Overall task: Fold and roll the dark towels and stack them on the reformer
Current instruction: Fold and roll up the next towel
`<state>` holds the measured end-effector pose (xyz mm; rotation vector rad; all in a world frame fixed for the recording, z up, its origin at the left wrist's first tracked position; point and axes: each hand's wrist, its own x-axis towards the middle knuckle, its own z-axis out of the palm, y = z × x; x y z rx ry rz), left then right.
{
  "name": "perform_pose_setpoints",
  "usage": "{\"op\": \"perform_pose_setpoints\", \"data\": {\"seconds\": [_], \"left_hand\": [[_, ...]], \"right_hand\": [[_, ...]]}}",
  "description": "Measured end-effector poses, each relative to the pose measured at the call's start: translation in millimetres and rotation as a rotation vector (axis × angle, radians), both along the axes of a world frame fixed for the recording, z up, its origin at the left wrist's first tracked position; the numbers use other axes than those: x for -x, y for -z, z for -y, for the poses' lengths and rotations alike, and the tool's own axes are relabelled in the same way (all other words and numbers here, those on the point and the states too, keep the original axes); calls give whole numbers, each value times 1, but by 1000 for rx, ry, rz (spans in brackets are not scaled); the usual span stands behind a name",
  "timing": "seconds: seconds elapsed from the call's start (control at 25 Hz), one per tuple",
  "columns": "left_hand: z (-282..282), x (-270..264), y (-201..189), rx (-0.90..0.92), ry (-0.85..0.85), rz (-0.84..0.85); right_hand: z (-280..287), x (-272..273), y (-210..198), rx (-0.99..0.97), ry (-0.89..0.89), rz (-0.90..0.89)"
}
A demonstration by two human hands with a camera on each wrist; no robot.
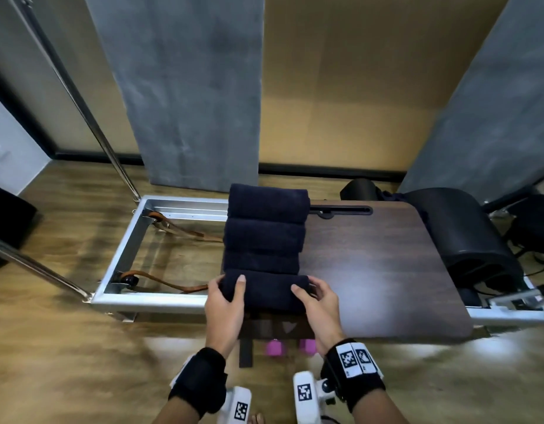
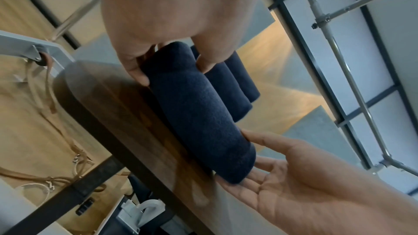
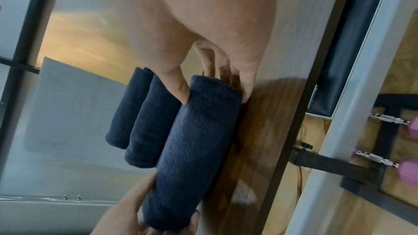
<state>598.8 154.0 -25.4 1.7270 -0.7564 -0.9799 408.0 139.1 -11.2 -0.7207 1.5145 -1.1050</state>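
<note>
Now, notes by label.
Task thing: nearest rolled towel (image 1: 264, 290), dark navy, lies on the reformer's wooden board (image 1: 386, 270), at the near end of a row of three more rolled towels (image 1: 264, 234).
Long axis: runs left to right, from one hand across to the other; the row extends straight away from both hands.
Left hand (image 1: 224, 304): curled over the roll's left end, thumb on the near side, fingers on top and the far side. It grips the roll.
Right hand (image 1: 318, 304): cups the right end, fingers loosely bent against the end face, index finger on top. Light hold, not a hard squeeze.
Nearer hand: neither; each sits at its own end, level with the other.
Coming move, my guess: nudge the roll away from the hands, snug against its neighbour, then let go.
Left wrist view only: right palm (image 2: 294, 185) open under the roll's end; leather straps (image 2: 52, 96) beyond the board.
Right wrist view only: pink dumbbells (image 3: 409, 165) below the frame.
Head view only: all four rolls in line.
</note>
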Motion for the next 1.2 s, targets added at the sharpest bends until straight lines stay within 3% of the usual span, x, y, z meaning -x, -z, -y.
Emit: {"op": "perform_pose_setpoints", "data": {"seconds": [0.2, 0.4, 0.8, 1.2], "left_hand": [[6, -12, 9, -27, -36, 103], [6, -11, 13, -20, -76, 157], [2, -19, 7, -34, 9, 1], [-20, -29, 14, -5, -27, -40]], "right_hand": [[3, -17, 0, 39, 76, -141], [0, -18, 5, 12, 36, -208], [-7, -20, 5, 18, 53, -110], [-16, -21, 1, -24, 1, -150]]}}
